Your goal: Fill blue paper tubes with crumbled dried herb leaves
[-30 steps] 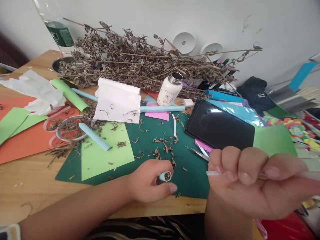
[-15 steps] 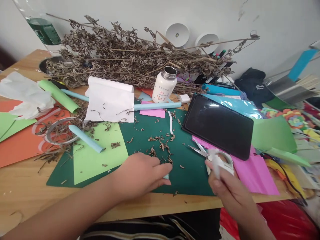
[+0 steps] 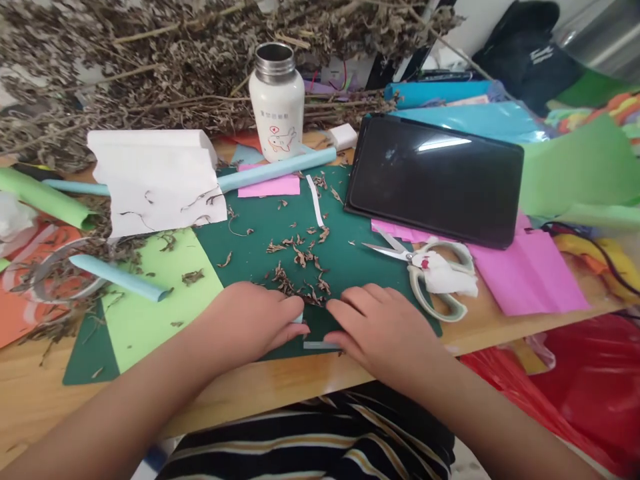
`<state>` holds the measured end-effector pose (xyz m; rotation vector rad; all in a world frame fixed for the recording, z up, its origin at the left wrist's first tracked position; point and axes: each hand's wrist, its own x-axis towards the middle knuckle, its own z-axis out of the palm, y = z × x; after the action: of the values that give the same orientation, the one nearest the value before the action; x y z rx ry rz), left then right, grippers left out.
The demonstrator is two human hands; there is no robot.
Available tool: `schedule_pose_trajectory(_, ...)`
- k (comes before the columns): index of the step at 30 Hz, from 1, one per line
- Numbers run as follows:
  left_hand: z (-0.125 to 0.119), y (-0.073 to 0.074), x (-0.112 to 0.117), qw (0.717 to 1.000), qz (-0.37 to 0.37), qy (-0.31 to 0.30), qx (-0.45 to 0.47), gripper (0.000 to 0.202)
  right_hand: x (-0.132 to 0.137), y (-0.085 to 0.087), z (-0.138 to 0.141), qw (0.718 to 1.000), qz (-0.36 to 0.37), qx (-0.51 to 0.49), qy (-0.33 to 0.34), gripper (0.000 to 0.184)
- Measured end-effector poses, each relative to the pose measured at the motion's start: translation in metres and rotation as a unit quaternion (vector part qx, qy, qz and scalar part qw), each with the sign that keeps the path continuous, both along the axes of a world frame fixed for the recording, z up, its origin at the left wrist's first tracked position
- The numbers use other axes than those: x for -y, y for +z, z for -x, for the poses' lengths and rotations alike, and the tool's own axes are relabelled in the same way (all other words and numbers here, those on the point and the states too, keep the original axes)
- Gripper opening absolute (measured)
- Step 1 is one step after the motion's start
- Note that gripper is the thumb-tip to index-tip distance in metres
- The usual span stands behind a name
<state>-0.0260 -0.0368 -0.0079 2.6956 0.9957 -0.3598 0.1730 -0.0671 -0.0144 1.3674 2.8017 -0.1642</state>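
My left hand is closed at the mat's front, thumb and forefinger pinching a small light-blue paper piece that is mostly hidden. Opposite it, my right hand has curled fingers, and a thin pale strip runs out from under its thumb. Dry leaf bits lie between and beyond the hands on the green cutting mat. Right of my right hand, white-handled scissors rest with blades parted and white wrapping on the handle. A narrow white paper strip lies farther back.
A black tablet covers the mat's back right corner, near pink paper. An uncapped white bottle stands before dried plant stems. Blue paper rolls, a tape ring and green paper are at left.
My right hand has put the scissors down on the mat's right side and moved left, close to my left hand. The view has tilted down. My left hand still pinches the blue piece.
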Motion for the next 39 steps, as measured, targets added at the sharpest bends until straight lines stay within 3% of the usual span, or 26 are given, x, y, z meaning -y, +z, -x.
schedule_pose_trajectory(3,0.000,0.000,-0.001,1.000,0.002,-0.001,-0.003,0.033,0.003,-0.006,0.012,0.999,-0.002,-0.037,0.015,0.019)
schedule_pose_trajectory(8,0.000,-0.003,-0.001,1.000,0.017,0.014,0.014,0.034,0.016,-0.015,0.009,0.992,0.021,-0.094,0.081,0.033)
schedule_pose_trajectory(14,0.001,-0.003,-0.001,1.000,0.021,0.017,0.014,0.035,0.024,-0.019,0.012,0.988,-0.015,-0.063,0.142,0.012)
schedule_pose_trajectory(17,0.002,-0.002,-0.001,1.000,0.020,0.012,0.013,0.036,0.036,-0.023,0.011,0.992,-0.051,-0.068,0.093,0.006)
schedule_pose_trajectory(20,0.002,-0.001,-0.002,0.999,0.029,0.009,0.015,0.035,0.045,-0.021,0.005,0.994,-0.073,-0.086,0.005,0.013)
schedule_pose_trajectory(25,0.001,-0.001,-0.002,0.999,0.033,0.010,0.009,0.036,0.028,-0.005,-0.007,0.991,-0.004,-0.118,-0.064,0.028)
schedule_pose_trajectory(30,0.001,-0.003,-0.003,1.000,0.022,-0.002,-0.006,0.037,0.004,0.005,-0.004,0.998,0.048,-0.040,-0.015,0.021)
schedule_pose_trajectory(35,0.001,-0.004,-0.003,1.000,0.021,-0.002,-0.006,0.037,-0.004,0.006,0.006,0.995,0.092,-0.028,0.001,0.013)
schedule_pose_trajectory(39,0.002,-0.004,-0.003,0.999,0.034,-0.001,0.009,0.038,-0.007,-0.003,0.013,0.996,0.066,-0.050,0.017,0.009)
